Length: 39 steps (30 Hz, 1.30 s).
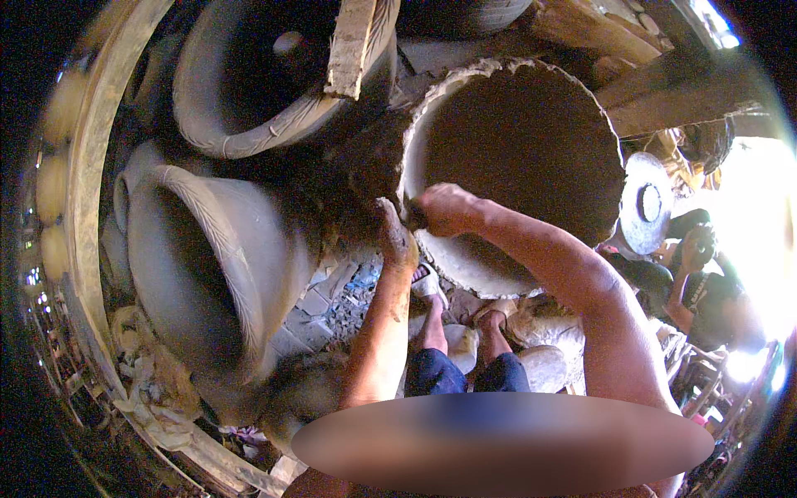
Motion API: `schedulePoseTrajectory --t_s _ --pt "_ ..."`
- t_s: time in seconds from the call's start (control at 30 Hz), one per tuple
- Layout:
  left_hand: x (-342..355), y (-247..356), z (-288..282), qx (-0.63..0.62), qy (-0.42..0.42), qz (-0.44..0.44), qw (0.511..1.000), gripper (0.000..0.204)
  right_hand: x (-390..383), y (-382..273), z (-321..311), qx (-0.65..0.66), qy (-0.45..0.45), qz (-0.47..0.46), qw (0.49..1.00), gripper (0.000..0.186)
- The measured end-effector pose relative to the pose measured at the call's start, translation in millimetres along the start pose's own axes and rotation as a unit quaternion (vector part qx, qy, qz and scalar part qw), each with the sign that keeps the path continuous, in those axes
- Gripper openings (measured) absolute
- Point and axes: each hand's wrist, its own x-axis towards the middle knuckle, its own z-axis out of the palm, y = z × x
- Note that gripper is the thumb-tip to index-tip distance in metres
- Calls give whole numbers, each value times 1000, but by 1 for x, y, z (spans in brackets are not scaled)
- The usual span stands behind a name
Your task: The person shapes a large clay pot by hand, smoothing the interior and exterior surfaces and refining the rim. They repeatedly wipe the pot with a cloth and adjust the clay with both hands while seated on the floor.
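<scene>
The pot had its left rim between two hands.
The left hand was outstretched at that rim's outer side; the right hand, curled, was at its inner side, whether grasping anything I could not tell. A near-left pot and far-left pot lay leftward; a person was well right.

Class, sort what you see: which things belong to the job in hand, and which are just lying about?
In the job:
jagged pot
left fingers, by its outer wall
right fingers, at its rim; any tool is unclear

Apparently lying about:
upper-left pot
lower-left pot
pale disc
rubble
</scene>
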Motion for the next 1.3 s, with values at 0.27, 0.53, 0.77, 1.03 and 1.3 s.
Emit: schedulePoseTrajectory --t_s 0.27,0.53,0.77,1.03,1.3 --pt "5 27 14 -19 -35 -31 999 86 -14 6 -3 320 -108 34 941 70" --pt "-16 14 10 12 63 -44 997 78 -12 7 20 91 128 20 987 22" --pt "-1 27 19 -102 53 -191 975 87 -9 -12 3 84 -12 -73 994 36" --pt "-15 38 17 -45 24 4 999 82 -22 11 21 240 83 44 966 33" --pt "-1 4 -4 -90 43 -118 988 79 -2 -15 13 -50 13 12 999 19"
